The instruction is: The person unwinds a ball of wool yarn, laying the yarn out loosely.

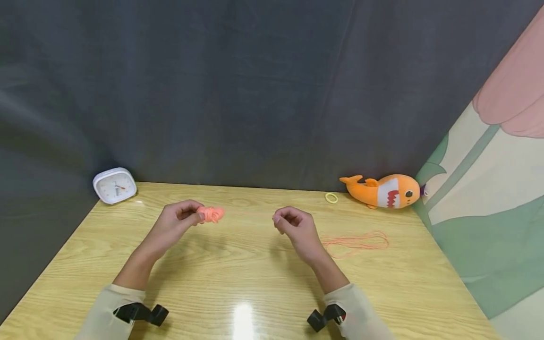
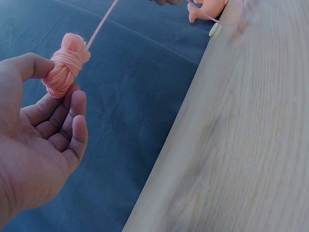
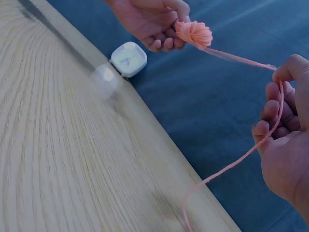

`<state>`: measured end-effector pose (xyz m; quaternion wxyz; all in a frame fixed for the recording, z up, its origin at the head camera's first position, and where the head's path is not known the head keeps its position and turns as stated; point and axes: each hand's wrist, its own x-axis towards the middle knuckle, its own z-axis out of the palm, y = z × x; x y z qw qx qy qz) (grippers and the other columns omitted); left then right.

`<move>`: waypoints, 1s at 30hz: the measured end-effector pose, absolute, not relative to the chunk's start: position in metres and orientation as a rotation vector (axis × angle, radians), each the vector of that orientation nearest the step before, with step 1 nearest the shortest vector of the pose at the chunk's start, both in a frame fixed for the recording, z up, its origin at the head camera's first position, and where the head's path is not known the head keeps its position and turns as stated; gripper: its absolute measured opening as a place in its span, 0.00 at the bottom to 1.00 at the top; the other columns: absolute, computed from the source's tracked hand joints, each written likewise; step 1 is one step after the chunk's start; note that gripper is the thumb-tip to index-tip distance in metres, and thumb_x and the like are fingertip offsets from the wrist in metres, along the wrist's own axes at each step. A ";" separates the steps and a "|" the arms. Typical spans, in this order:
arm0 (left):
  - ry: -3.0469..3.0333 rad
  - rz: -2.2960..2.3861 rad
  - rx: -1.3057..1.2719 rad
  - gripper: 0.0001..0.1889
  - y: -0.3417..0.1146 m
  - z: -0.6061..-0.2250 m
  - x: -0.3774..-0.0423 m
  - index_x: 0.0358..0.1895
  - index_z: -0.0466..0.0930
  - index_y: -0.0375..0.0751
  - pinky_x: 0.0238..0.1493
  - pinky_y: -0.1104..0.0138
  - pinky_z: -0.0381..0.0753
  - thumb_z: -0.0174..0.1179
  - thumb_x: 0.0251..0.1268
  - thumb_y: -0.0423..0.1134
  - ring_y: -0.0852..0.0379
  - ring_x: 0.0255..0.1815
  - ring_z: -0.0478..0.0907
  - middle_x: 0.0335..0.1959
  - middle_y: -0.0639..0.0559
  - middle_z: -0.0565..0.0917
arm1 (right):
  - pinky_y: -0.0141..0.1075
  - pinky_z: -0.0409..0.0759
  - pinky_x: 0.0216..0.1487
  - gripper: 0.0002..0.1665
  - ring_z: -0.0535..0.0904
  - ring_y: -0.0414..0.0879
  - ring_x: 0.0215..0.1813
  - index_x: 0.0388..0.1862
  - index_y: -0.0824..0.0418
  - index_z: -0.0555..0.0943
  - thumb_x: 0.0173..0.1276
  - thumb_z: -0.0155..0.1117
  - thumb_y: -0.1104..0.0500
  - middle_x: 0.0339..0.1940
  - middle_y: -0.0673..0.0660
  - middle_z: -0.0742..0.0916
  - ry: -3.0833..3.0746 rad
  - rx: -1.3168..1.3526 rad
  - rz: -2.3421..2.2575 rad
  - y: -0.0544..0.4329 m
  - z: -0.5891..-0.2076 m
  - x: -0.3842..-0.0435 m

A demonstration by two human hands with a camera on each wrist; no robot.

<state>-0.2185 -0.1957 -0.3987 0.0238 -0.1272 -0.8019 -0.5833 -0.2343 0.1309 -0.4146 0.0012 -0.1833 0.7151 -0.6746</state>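
Observation:
A small wound bundle of coral-pink yarn [image 1: 212, 214] is pinched between the thumb and fingers of my left hand [image 1: 173, 227], raised over the table. In the left wrist view the yarn bundle [image 2: 66, 65] has strands wrapped round its middle. From it a single strand [image 3: 236, 58] runs taut to my right hand [image 1: 299, 232], whose thumb and finger pinch it. Past that pinch the strand hangs in a loose curve beside the right palm [image 3: 289, 154]. More of the yarn lies in long loose loops [image 1: 361, 242] on the table, right of my right hand.
The wooden table [image 1: 238, 269] meets a dark curtain [image 1: 238, 94] at the back. A white clock [image 1: 114, 185] stands at the back left. Toward the back right are a yellow ring [image 1: 331, 198] and an orange plush shark [image 1: 384, 191], beside a patterned cloth [image 1: 488, 189].

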 end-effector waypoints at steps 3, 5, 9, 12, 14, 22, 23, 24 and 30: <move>-2.484 -1.806 -0.398 0.11 -0.197 -0.397 -0.221 0.50 0.81 0.28 0.45 0.71 0.82 0.60 0.76 0.35 0.61 0.39 0.82 0.40 0.56 0.83 | 0.31 0.73 0.35 0.13 0.72 0.39 0.31 0.41 0.76 0.79 0.75 0.63 0.62 0.25 0.47 0.78 2.239 -0.581 -2.147 0.136 -0.415 -0.236; -2.485 -1.812 -0.403 0.11 -0.197 -0.396 -0.221 0.50 0.81 0.28 0.45 0.72 0.82 0.60 0.75 0.34 0.62 0.39 0.82 0.39 0.57 0.83 | 0.32 0.74 0.35 0.12 0.72 0.40 0.31 0.40 0.74 0.79 0.75 0.63 0.63 0.25 0.47 0.78 2.244 -0.585 -2.169 0.140 -0.415 -0.237; -2.484 -1.831 -0.460 0.10 -0.193 -0.394 -0.220 0.50 0.81 0.28 0.44 0.72 0.83 0.60 0.75 0.34 0.65 0.38 0.81 0.39 0.58 0.84 | 0.32 0.75 0.37 0.08 0.73 0.40 0.30 0.38 0.72 0.79 0.74 0.63 0.65 0.24 0.47 0.78 2.259 -0.592 -2.209 0.150 -0.414 -0.235; -2.494 -1.816 -0.570 0.09 -0.188 -0.392 -0.217 0.49 0.83 0.30 0.42 0.71 0.82 0.61 0.75 0.33 0.64 0.37 0.79 0.39 0.55 0.84 | 0.32 0.76 0.37 0.08 0.73 0.41 0.30 0.37 0.73 0.79 0.74 0.63 0.66 0.24 0.47 0.78 2.268 -0.588 -2.251 0.159 -0.412 -0.232; -2.497 -1.788 -0.645 0.08 -0.184 -0.390 -0.215 0.48 0.83 0.31 0.39 0.70 0.81 0.62 0.74 0.33 0.63 0.35 0.78 0.39 0.51 0.84 | 0.31 0.76 0.37 0.08 0.73 0.42 0.30 0.37 0.74 0.78 0.74 0.63 0.67 0.24 0.47 0.79 2.281 -0.577 -2.283 0.164 -0.410 -0.230; -2.531 -1.736 -0.649 0.07 -0.179 -0.391 -0.213 0.46 0.84 0.33 0.34 0.69 0.76 0.64 0.72 0.33 0.62 0.32 0.74 0.38 0.47 0.83 | 0.31 0.78 0.38 0.06 0.74 0.43 0.31 0.36 0.73 0.78 0.75 0.61 0.70 0.26 0.50 0.80 2.240 -0.594 -2.436 0.176 -0.403 -0.226; -2.535 -1.738 -0.645 0.07 -0.179 -0.391 -0.213 0.46 0.84 0.33 0.34 0.69 0.77 0.64 0.72 0.33 0.61 0.33 0.74 0.38 0.47 0.83 | 0.31 0.78 0.38 0.05 0.74 0.42 0.31 0.36 0.72 0.79 0.75 0.61 0.70 0.26 0.50 0.80 2.216 -0.607 -2.456 0.177 -0.403 -0.226; -2.543 -1.733 -0.643 0.07 -0.179 -0.392 -0.214 0.46 0.84 0.34 0.35 0.69 0.77 0.64 0.73 0.34 0.61 0.33 0.75 0.39 0.47 0.83 | 0.30 0.78 0.38 0.05 0.74 0.42 0.31 0.36 0.70 0.79 0.75 0.60 0.71 0.27 0.49 0.80 2.194 -0.621 -2.474 0.178 -0.402 -0.226; -2.572 -1.701 -0.624 0.07 -0.179 -0.395 -0.214 0.46 0.84 0.35 0.35 0.69 0.77 0.64 0.73 0.35 0.61 0.33 0.75 0.38 0.46 0.83 | 0.30 0.78 0.38 0.09 0.74 0.41 0.32 0.36 0.62 0.82 0.75 0.59 0.72 0.28 0.49 0.80 2.096 -0.655 -2.559 0.185 -0.400 -0.227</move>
